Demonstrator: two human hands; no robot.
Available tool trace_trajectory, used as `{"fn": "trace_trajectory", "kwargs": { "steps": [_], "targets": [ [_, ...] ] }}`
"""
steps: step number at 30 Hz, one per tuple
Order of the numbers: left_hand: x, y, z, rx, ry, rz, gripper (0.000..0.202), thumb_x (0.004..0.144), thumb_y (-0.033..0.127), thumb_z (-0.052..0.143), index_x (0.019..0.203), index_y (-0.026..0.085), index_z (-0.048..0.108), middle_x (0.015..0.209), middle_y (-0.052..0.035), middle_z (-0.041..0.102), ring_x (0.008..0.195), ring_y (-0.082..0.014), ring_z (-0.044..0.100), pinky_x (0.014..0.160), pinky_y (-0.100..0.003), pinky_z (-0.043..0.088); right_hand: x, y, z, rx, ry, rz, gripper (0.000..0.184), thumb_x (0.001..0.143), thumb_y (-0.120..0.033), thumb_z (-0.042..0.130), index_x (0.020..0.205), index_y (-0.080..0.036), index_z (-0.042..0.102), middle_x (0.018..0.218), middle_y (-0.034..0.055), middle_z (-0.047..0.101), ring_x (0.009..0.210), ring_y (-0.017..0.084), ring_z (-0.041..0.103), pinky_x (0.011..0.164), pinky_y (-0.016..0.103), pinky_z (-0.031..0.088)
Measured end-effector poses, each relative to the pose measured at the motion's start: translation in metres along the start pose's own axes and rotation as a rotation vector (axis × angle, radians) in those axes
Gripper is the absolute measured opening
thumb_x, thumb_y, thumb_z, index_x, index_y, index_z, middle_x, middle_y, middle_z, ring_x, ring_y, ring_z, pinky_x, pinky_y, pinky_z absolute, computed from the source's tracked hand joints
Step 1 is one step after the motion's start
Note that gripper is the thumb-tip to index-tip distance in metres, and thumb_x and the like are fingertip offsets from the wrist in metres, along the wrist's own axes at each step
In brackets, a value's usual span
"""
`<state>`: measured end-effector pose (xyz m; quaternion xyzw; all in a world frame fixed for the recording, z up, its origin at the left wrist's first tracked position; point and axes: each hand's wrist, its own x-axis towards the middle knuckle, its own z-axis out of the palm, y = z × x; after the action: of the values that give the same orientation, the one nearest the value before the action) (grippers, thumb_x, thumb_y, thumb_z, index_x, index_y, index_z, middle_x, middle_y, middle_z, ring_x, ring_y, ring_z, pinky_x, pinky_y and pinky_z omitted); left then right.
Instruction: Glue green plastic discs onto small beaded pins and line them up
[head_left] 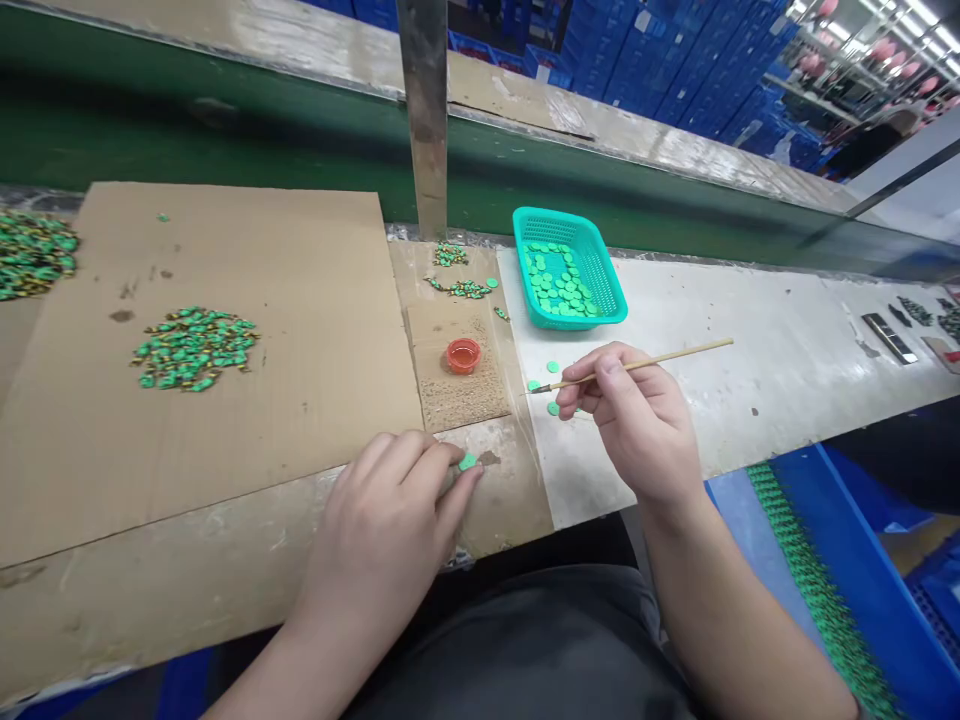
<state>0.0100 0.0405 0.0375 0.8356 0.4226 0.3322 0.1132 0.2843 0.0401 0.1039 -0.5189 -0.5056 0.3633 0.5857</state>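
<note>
My left hand (394,500) pinches a small green disc (468,461) between thumb and fingertips, low over the worktop near its front edge. In my right hand (637,415) is a thin paintbrush (675,354), gripped like a pen, its dark tip pointing left. Under and beside that tip lie a few loose green discs (553,367) on the white surface. A small red cup (463,356) with liquid in it stands on a speckled cardboard piece (480,400), beyond my left hand. Behind my right hand, a teal basket (611,290) holds many green discs.
A large cardboard sheet (315,300) on the left bears a heap of small green-and-gold pieces (196,348); another heap (34,255) lies farther left. Smaller clusters (450,255) sit behind the cup. A metal post (426,120) rises at the back. Blue bins (847,560) stand at lower right.
</note>
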Motion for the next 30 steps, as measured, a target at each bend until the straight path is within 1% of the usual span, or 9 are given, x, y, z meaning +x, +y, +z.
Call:
{"fn": "trace_trajectory", "kwargs": {
  "steps": [4, 7, 9, 12, 15, 18, 22, 26, 30],
  "targets": [
    [0.0, -0.006, -0.007, -0.049, -0.03, 0.068, 0.022, 0.128, 0.039, 0.064, 0.127, 0.031, 0.085, 0.102, -0.0021, 0.081, 0.089, -0.0242, 0.074, 0.081, -0.044, 0.057, 0.008, -0.005, 0.007, -0.064, -0.018, -0.038, 0.03, 0.117, -0.054, 0.091, 0.104, -0.027, 0.086, 0.09, 0.0003, 0.083, 0.08, 0.018, 0.081, 0.076, 0.035, 0.074],
    [-0.002, -0.009, -0.01, -0.006, -0.061, 0.096, 0.028, 0.13, 0.041, 0.062, 0.112, 0.03, 0.08, 0.097, -0.002, 0.079, 0.086, -0.0251, 0.073, 0.076, -0.046, 0.053, 0.021, -0.012, 0.012, -0.08, -0.032, -0.087, 0.019, 0.116, -0.043, 0.094, 0.111, -0.028, 0.084, 0.092, -0.0016, 0.083, 0.083, 0.017, 0.082, 0.079, 0.033, 0.074],
    [-0.006, -0.009, -0.012, 0.021, -0.05, 0.077, 0.029, 0.128, 0.044, 0.066, 0.105, 0.029, 0.077, 0.1, -0.0034, 0.081, 0.091, -0.0277, 0.076, 0.079, -0.048, 0.054, 0.033, -0.017, 0.019, -0.127, -0.033, -0.141, 0.02, 0.119, -0.044, 0.091, 0.111, -0.03, 0.08, 0.093, -0.0026, 0.082, 0.083, 0.016, 0.082, 0.081, 0.033, 0.074],
    [-0.016, -0.007, -0.017, -0.017, -0.004, 0.143, 0.015, 0.126, 0.035, 0.068, 0.128, 0.03, 0.082, 0.123, -0.0036, 0.092, 0.108, -0.0301, 0.082, 0.095, -0.051, 0.058, 0.05, -0.02, 0.035, -0.239, -0.029, -0.248, 0.031, 0.122, -0.053, 0.087, 0.105, -0.031, 0.073, 0.095, -0.0032, 0.078, 0.08, 0.014, 0.08, 0.078, 0.033, 0.072],
    [-0.023, -0.007, -0.018, 0.003, 0.006, 0.247, 0.029, 0.126, 0.024, 0.064, 0.146, 0.029, 0.084, 0.141, -0.0015, 0.095, 0.121, -0.031, 0.083, 0.11, -0.054, 0.055, 0.06, -0.012, 0.052, -0.324, -0.061, -0.346, 0.04, 0.125, -0.058, 0.081, 0.099, -0.03, 0.069, 0.093, -0.0026, 0.074, 0.077, 0.014, 0.075, 0.074, 0.033, 0.068],
    [-0.029, -0.009, -0.013, 0.045, 0.008, 0.296, 0.031, 0.125, 0.018, 0.062, 0.141, 0.025, 0.088, 0.138, -0.0035, 0.095, 0.123, -0.0308, 0.082, 0.117, -0.054, 0.053, 0.064, 0.003, 0.063, -0.437, -0.086, -0.425, 0.038, 0.126, -0.048, 0.078, 0.095, -0.03, 0.068, 0.087, -0.0028, 0.072, 0.075, 0.015, 0.07, 0.071, 0.033, 0.062],
    [-0.041, -0.011, -0.001, 0.048, 0.032, 0.297, 0.034, 0.122, 0.015, 0.061, 0.137, 0.023, 0.091, 0.146, -0.0059, 0.093, 0.129, -0.0304, 0.08, 0.127, -0.054, 0.052, 0.067, 0.02, 0.066, -0.519, -0.138, -0.496, 0.033, 0.123, -0.028, 0.079, 0.092, -0.028, 0.067, 0.085, -0.0037, 0.072, 0.071, 0.014, 0.065, 0.067, 0.03, 0.056],
    [-0.051, -0.009, 0.009, -0.065, 0.08, 0.203, 0.027, 0.123, 0.026, 0.071, 0.141, 0.02, 0.09, 0.154, -0.0072, 0.091, 0.14, -0.0293, 0.078, 0.148, -0.051, 0.043, 0.071, 0.028, 0.066, -0.522, -0.198, -0.533, 0.033, 0.12, -0.023, 0.081, 0.09, -0.027, 0.067, 0.082, -0.0048, 0.069, 0.071, 0.013, 0.063, 0.069, 0.029, 0.054],
    [-0.05, -0.007, 0.01, -0.106, 0.103, 0.182, 0.023, 0.122, 0.027, 0.075, 0.139, 0.022, 0.09, 0.151, -0.005, 0.092, 0.136, -0.0253, 0.079, 0.15, -0.046, 0.043, 0.072, 0.031, 0.069, -0.542, -0.212, -0.506, 0.035, 0.12, -0.021, 0.08, 0.088, -0.027, 0.066, 0.083, -0.0043, 0.07, 0.07, 0.013, 0.062, 0.068, 0.029, 0.053]
  ]
}}
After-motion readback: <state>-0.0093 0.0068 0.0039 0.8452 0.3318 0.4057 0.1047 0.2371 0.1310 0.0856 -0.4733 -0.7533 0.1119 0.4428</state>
